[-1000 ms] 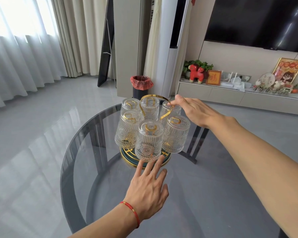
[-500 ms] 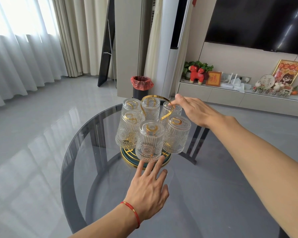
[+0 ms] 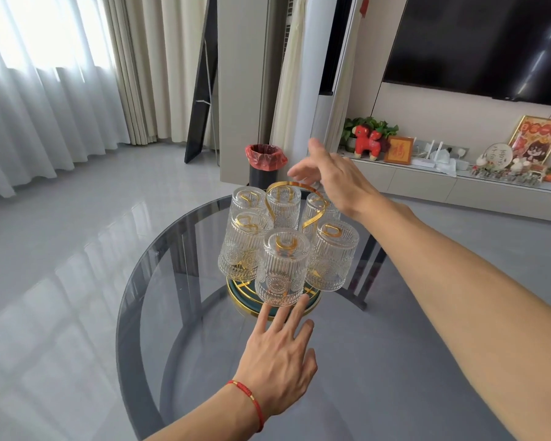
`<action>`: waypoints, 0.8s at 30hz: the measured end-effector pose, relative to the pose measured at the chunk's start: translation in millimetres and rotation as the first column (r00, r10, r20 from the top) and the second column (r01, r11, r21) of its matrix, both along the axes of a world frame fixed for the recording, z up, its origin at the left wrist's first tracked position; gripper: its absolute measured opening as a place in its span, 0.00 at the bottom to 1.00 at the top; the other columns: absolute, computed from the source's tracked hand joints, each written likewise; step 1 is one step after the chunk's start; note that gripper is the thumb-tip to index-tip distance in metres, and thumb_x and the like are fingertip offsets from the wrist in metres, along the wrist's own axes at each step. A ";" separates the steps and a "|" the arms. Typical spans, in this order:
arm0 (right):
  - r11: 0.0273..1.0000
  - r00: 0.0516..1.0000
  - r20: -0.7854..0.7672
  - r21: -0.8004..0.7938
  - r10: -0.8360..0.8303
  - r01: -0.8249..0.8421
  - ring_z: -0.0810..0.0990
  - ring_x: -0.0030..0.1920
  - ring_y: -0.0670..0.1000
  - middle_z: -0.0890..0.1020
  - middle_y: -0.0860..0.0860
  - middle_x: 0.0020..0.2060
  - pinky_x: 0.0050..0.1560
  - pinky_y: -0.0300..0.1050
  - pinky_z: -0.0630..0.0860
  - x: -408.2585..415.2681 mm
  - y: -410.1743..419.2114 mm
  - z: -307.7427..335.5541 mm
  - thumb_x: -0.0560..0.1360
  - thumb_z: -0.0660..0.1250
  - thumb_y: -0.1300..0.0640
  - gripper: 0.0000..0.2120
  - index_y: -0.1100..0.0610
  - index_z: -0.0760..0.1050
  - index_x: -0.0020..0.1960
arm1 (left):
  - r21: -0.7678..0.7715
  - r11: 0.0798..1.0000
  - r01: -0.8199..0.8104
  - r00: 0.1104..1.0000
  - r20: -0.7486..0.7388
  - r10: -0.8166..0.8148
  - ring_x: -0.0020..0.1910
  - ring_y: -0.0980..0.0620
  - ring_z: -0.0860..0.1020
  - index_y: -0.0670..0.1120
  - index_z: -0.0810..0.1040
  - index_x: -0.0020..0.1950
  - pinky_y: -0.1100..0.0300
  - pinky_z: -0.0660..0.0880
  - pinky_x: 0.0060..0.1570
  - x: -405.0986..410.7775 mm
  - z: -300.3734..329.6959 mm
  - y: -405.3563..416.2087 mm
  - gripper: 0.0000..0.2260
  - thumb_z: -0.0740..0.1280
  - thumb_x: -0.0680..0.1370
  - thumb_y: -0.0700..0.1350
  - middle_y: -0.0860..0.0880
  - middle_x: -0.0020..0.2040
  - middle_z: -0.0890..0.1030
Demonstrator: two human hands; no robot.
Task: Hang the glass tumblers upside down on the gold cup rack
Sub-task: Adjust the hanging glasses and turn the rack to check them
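Six glass tumblers hanging upside down on the gold cup rack at the middle of the round glass tabletop; task seemingly done. Best to draw both hands away slowly, without brushing a glass. Left hand flat, grip wide and empty, fingertips at the rack's base rim. Right hand spread above the handle loop, holding nothing. Half a second ago pinching that loop; now lifted clear.

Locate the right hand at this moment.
In the head view, the right hand is open just above the gold rack handle, up right of the hung tumblers, touching nothing visible.
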State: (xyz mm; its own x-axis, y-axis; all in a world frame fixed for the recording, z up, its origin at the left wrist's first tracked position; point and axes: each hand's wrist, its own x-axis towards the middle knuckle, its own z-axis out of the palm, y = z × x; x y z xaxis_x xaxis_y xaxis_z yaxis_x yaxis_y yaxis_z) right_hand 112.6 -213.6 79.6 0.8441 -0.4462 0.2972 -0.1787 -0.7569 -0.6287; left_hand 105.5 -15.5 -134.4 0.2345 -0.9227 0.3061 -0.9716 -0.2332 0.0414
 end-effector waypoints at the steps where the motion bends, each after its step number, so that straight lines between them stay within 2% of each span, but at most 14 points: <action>1: 1.000 0.999 -0.031 0.001 0.013 -0.013 0.83 0.59 0.51 0.87 0.53 0.58 0.69 0.59 0.73 5.9 3.9 2.1 0.83 0.37 0.33 0.42 0.52 0.86 0.59 | -0.005 1.000 0.000 1.000 0.001 0.000 0.75 0.41 0.66 0.46 0.76 0.65 0.34 0.60 0.74 0.1 0.1 0.1 0.20 0.56 0.81 0.55 0.42 0.80 0.64; 2: 1.000 0.996 -0.082 0.007 0.022 -0.021 0.82 0.61 0.52 0.86 0.54 0.59 0.70 0.59 0.71 11.2 7.1 3.1 0.83 0.36 0.31 0.43 0.52 0.86 0.58 | -0.010 1.000 0.002 1.000 0.000 -0.002 0.75 0.41 0.67 0.46 0.76 0.65 0.34 0.60 0.74 -0.1 0.0 0.1 0.19 0.57 0.81 0.55 0.42 0.80 0.64; 5: 1.000 0.965 -0.264 0.020 -0.006 0.012 0.75 0.70 0.59 0.78 0.59 0.71 0.73 0.60 0.62 24.0 9.9 2.2 0.79 0.34 0.27 0.47 0.51 0.86 0.61 | -0.024 1.000 0.010 1.000 -0.009 -0.010 0.74 0.42 0.67 0.46 0.76 0.65 0.34 0.60 0.74 -0.4 -0.2 0.1 0.19 0.58 0.80 0.55 0.42 0.80 0.65; 8: 0.998 0.940 -0.339 0.026 -0.045 0.057 0.69 0.76 0.61 0.71 0.60 0.78 0.74 0.64 0.57 29.5 7.3 1.2 0.77 0.34 0.24 0.50 0.51 0.86 0.60 | -0.035 0.999 0.003 1.000 -0.008 -0.004 0.73 0.42 0.69 0.46 0.77 0.65 0.35 0.60 0.74 0.0 -0.2 -0.9 0.20 0.58 0.79 0.55 0.42 0.80 0.65; 13: 0.994 0.921 -0.381 0.039 -0.078 0.101 0.67 0.77 0.59 0.70 0.57 0.79 0.75 0.63 0.56 35.9 1.6 2.7 0.74 0.33 0.21 0.51 0.48 0.88 0.55 | -0.039 0.999 -0.003 1.000 -0.016 0.002 0.74 0.41 0.68 0.46 0.77 0.65 0.34 0.61 0.74 0.7 0.4 -1.8 0.20 0.58 0.79 0.55 0.41 0.80 0.65; 18: 0.992 0.911 -0.402 0.042 -0.095 0.122 0.67 0.78 0.61 0.68 0.59 0.80 0.75 0.66 0.57 41.3 1.4 6.1 0.75 0.33 0.22 0.49 0.46 0.86 0.58 | -0.034 0.999 -0.006 1.000 -0.012 0.005 0.74 0.41 0.68 0.46 0.77 0.65 0.34 0.60 0.74 -0.4 1.8 -1.2 0.20 0.58 0.79 0.54 0.42 0.80 0.64; 24: 0.993 0.900 -0.429 0.050 -0.078 0.110 0.65 0.79 0.61 0.68 0.57 0.80 0.77 0.67 0.55 46.7 1.0 9.4 0.77 0.33 0.24 0.48 0.47 0.83 0.66 | -0.038 0.999 -0.007 1.000 -0.001 0.007 0.73 0.42 0.69 0.46 0.77 0.64 0.35 0.61 0.74 -1.6 4.4 0.0 0.20 0.59 0.78 0.54 0.42 0.80 0.66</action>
